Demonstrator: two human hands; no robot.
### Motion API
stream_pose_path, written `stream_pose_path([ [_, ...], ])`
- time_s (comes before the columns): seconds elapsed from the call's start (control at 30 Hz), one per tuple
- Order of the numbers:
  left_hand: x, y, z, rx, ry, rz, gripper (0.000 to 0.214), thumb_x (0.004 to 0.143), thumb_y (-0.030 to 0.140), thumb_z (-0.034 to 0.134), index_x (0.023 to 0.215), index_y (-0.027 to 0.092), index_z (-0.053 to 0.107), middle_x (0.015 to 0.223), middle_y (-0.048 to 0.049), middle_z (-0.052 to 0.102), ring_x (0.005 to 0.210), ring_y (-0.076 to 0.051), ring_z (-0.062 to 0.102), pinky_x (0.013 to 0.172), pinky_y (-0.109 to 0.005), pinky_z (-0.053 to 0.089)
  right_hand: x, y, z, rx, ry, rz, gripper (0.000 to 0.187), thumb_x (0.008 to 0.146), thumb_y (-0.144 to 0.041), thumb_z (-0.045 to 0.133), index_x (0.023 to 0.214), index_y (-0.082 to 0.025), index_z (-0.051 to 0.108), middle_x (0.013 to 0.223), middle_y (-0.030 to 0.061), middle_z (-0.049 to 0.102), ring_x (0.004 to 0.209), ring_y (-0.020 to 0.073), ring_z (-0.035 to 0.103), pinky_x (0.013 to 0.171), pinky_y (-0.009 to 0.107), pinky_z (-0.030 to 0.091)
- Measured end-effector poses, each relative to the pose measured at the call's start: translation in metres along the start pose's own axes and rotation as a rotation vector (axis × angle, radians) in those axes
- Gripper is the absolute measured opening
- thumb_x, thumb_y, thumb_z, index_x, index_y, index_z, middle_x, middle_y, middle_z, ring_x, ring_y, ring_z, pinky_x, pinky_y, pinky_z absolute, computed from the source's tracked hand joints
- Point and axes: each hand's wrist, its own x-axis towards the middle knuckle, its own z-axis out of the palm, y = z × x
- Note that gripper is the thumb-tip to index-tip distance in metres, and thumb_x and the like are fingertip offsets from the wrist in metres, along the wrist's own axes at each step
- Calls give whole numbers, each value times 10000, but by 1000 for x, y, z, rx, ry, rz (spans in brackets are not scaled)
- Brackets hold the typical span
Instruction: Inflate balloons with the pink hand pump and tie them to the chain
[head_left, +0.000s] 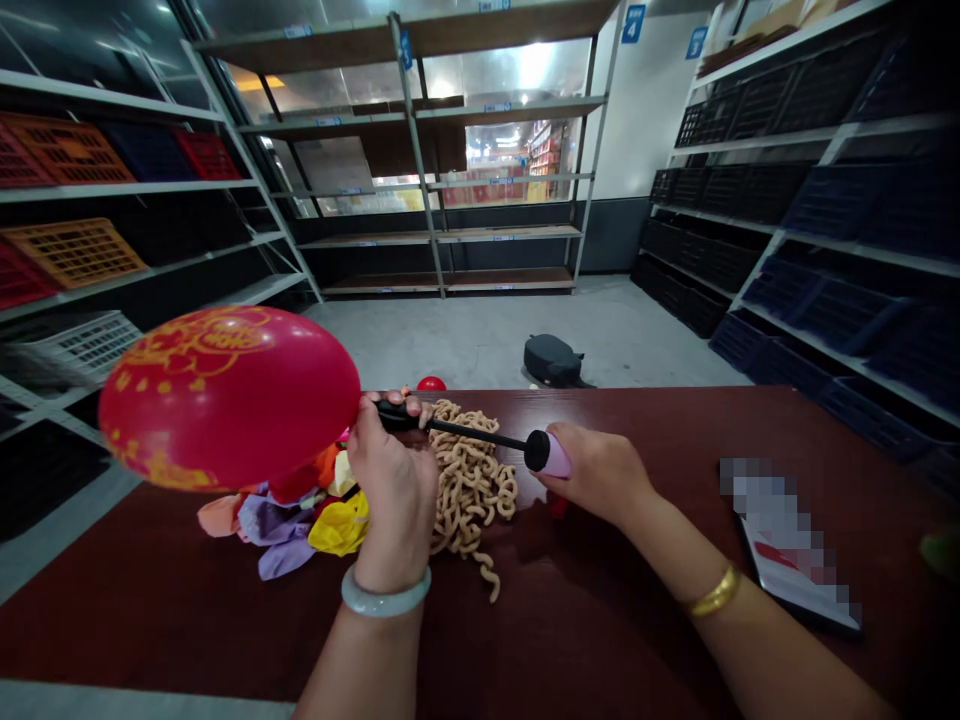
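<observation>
A red balloon point(232, 400) with yellow printed figures is swollen and points left from my left hand point(391, 465). The fingers of that hand are closed around the balloon's neck and the black front end of a hand pump point(480, 434); the join between them is hidden. My right hand point(596, 470) grips the pump's pink and black handle, with the dark rod showing between my hands. Under my left hand lie limp balloons point(289, 530) in purple, yellow, orange and red. A heap of beige, curly, rope-like pieces point(469, 480) sits between my wrists.
A phone point(795, 545) with a pixelated screen lies at the right of the dark red table point(585, 630). Beyond the table, a dark bag point(553, 360) rests on the floor. Metal racks point(420, 130) stand behind, with crates on the side shelves point(79, 250).
</observation>
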Motion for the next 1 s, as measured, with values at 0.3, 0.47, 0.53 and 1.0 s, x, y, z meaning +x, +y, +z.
stream_pose_path([
  [0.3, -28, -38, 8, -26, 2, -64, 121, 860, 258, 580, 824, 185, 491, 738, 12, 471, 603, -100, 489, 553, -235, 409, 0, 3, -8, -65, -34, 43, 358, 803, -463, 602, 1040, -197, 566, 942, 80, 698, 808, 242, 654, 612, 297, 355],
  [0.47, -64, -68, 12, 28, -10, -213, 122, 856, 299, 595, 830, 217, 508, 758, -2, 486, 634, -129, 500, 578, -273, 452, -3, -11, -10, -23, -59, 65, 325, 792, -463, 600, 1000, -219, 547, 906, 58, 700, 763, 239, 662, 574, 292, 329],
  [0.53, -75, -73, 14, 54, -29, -237, 116, 860, 306, 590, 811, 224, 524, 752, -6, 490, 634, -134, 499, 587, -281, 463, -3, -16, -12, 9, -63, 66, 336, 778, -446, 616, 1012, -219, 539, 894, 52, 701, 753, 234, 662, 570, 287, 326],
  [1.0, -15, -7, 11, 55, -47, -13, 89, 842, 208, 574, 780, 175, 519, 738, -1, 481, 646, -119, 512, 579, -247, 426, 3, -4, -14, 45, -41, 41, 421, 829, -544, 559, 1104, -225, 551, 976, 66, 693, 853, 229, 648, 622, 277, 352],
])
